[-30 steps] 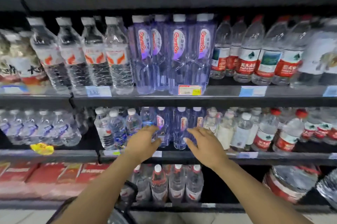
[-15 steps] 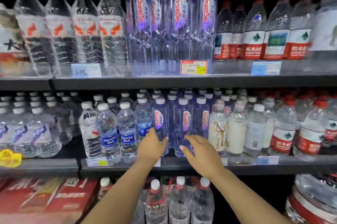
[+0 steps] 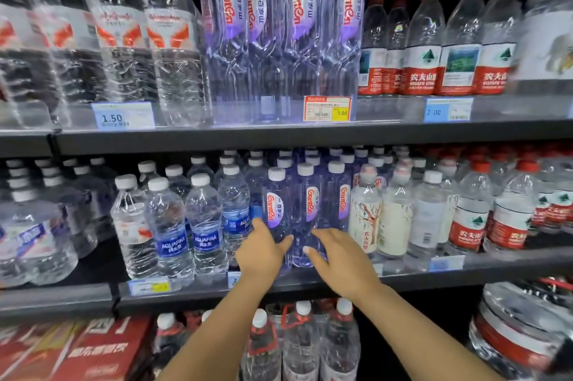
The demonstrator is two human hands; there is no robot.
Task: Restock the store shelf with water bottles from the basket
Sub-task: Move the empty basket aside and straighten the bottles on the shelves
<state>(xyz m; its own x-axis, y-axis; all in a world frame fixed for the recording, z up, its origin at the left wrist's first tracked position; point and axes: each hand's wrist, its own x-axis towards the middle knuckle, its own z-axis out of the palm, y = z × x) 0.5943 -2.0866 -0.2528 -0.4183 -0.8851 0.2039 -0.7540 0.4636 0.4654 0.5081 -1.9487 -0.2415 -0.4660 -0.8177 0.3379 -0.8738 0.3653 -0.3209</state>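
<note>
Three small purple-tinted water bottles with white caps stand side by side at the front of the middle shelf, with more rows behind them. My left hand reaches in with fingers extended and rests against the lower part of the leftmost purple bottle. My right hand lies with straight fingers against the bottom of the middle and right bottles. Neither hand wraps around a bottle. The basket is out of view.
Blue-labelled bottles stand left of the purple ones, white and red-labelled bottles to the right. The upper shelf carries tall purple bottles. Below are red-handled bottles and red cartons.
The view has moved in closer to the middle shelf. Both hands have stayed at the base of the small purple bottles, and the basket handle has left the view.
</note>
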